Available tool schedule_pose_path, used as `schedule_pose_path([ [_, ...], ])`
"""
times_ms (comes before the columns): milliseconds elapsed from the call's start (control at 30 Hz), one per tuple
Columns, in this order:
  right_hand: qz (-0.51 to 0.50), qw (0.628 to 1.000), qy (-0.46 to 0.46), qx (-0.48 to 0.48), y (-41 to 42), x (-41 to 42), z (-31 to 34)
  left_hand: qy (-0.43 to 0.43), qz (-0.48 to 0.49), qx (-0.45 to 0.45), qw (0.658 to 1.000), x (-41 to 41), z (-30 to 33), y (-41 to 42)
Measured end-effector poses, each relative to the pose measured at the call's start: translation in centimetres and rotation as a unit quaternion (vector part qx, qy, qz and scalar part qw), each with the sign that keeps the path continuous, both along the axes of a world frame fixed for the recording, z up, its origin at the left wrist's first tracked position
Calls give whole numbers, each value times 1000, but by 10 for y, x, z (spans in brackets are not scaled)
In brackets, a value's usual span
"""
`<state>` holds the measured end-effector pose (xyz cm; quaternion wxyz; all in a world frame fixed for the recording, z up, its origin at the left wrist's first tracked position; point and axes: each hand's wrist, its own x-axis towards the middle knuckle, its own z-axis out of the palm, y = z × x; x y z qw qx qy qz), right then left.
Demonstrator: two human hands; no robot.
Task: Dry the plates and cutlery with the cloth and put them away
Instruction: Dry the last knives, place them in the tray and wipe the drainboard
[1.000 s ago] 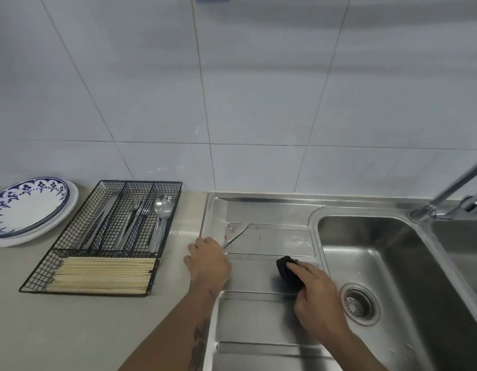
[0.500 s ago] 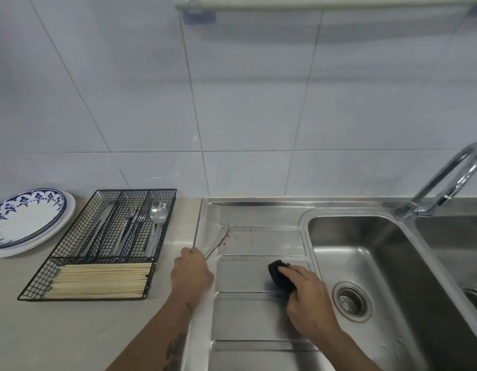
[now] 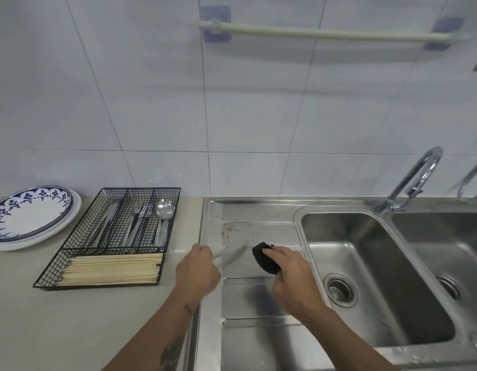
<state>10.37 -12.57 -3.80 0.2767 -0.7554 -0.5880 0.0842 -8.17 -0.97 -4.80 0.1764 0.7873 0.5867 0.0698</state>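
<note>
My left hand [image 3: 197, 269] grips the handle of a blurred metal piece of cutlery [image 3: 232, 255] above the steel draining board [image 3: 258, 303]; I cannot tell which kind it is. My right hand [image 3: 291, 274] holds a bunched black cloth [image 3: 264, 257] right beside the cutlery's far end. On the counter to the left stands a black wire cutlery tray [image 3: 71, 253] with knives, forks, spoons [image 3: 165, 210] and a row of chopsticks [image 3: 111, 270]. Stacked plates, the top one blue-patterned [image 3: 28, 215], lie at the far left.
A sink basin [image 3: 366, 277] with a drain lies right of the draining board, a second basin [image 3: 451, 250] beyond it. A curved tap [image 3: 411, 180] rises behind them. A white rail [image 3: 323, 33] is fixed on the tiled wall. Red specks mark the draining board [image 3: 226, 231].
My left hand lifted the cutlery off the draining board and swung it towards the cloth. The right hand brought the cloth up to it. The view tilted upward, showing the rail.
</note>
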Motion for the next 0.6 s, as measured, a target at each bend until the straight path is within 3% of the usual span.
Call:
schedule_pose_path([
  [333,20,992,-106,71,3,-28,13,-119,-114,120,979,5,49,-14],
  [500,-53,990,-120,54,0,-18,23,-151,-125,132,972,6,54,-12],
  [600,-1,985,-150,91,2,-24,31,-176,-119,130,968,11,55,-11],
])
